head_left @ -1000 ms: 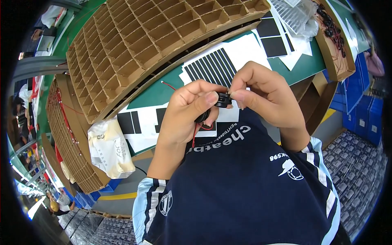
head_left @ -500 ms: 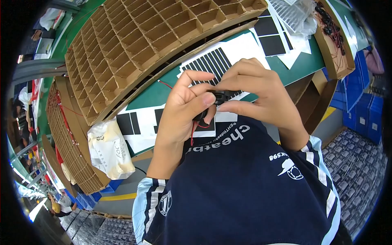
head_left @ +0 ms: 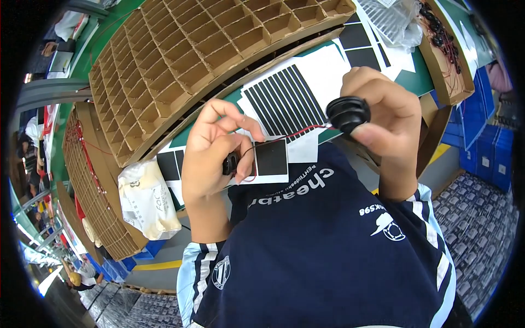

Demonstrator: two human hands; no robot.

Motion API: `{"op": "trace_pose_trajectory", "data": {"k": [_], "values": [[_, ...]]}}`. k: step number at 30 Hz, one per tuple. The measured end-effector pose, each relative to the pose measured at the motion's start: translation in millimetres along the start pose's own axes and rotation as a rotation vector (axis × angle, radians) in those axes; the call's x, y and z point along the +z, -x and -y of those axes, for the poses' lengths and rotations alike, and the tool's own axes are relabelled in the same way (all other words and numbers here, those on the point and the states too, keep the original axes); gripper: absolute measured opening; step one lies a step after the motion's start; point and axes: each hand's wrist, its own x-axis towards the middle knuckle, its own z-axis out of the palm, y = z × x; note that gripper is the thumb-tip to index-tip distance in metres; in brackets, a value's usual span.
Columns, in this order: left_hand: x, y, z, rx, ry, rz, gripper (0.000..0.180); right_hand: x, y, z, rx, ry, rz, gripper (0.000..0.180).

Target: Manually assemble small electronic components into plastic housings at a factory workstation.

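Observation:
Between the thumb and fingers of my right hand (head_left: 389, 112) is a round black speaker-like part (head_left: 348, 113) with a stepped rim. A thin red and black wire (head_left: 299, 133) runs from it across to my left hand (head_left: 210, 156). My left fingers are curled around a smaller black part (head_left: 230, 163), mostly hidden by them. Both hands are raised in front of my shirt. Below and behind them lie a white sheet with black strips (head_left: 281, 101) and another with black rectangles (head_left: 272, 158).
A large cardboard tray with a divider grid (head_left: 180, 65) stands at the back left. A white packet (head_left: 147, 199) lies at the bench's left edge. At the back right are clear plastic packaging (head_left: 391, 24) and a cardboard box (head_left: 462, 90) holding black parts with red wires.
My hands were together at the black parts and have moved apart. My right hand has gone right with the round part, my left hand left, and the wire now spans between them.

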Motion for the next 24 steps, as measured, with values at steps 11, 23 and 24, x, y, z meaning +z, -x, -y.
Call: {"op": "trace_pose_trajectory", "data": {"k": [11,23,24], "values": [[15.2,30.1,-22.6,0.472,-0.413,-0.360,0.020,-14.1,0.0,9.0,-0.150,0.577,-0.172,0.019],[54.6,8.6,2.2,0.128,-0.186,-0.176,0.025,42.8,-9.1,2.6,-0.221,0.754,0.097,0.026],[52.3,7.6,3.4,0.149,-0.134,-0.153,0.025,42.2,-10.2,2.3,-0.196,0.734,0.085,0.025]]}}
